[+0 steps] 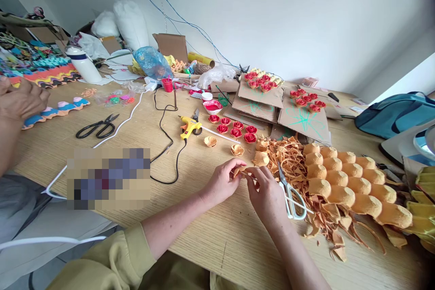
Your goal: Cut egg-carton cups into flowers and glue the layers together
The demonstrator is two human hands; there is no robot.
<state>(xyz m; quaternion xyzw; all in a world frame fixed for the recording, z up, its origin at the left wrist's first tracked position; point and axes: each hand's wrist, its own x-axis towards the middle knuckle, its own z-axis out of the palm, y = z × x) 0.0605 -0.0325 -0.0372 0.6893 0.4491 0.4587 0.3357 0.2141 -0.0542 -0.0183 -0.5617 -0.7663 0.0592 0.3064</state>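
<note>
My left hand (224, 182) pinches a small orange egg-carton piece (239, 171) above the table. The fingers of my right hand (268, 195) close on the other side of the same piece and hide part of it. Right beside that hand lie white-handled scissors (292, 204). A thin white stick (301, 205) crosses them; whether the right hand holds its end I cannot tell. Just beyond my hands stand two unpainted carton flowers (237, 150) and some cut carton cups (261, 158). Several red-painted flowers (236, 132) sit in rows behind.
Orange carton scraps (288, 158) and an egg tray (340, 195) cover the right side. A yellow glue gun (190, 128), a bowl of red paint (213, 107) and black scissors (98, 128) lie farther off. Another person's hand (25, 99) is at the left. Cardboard sheets (302, 120) carry red flowers.
</note>
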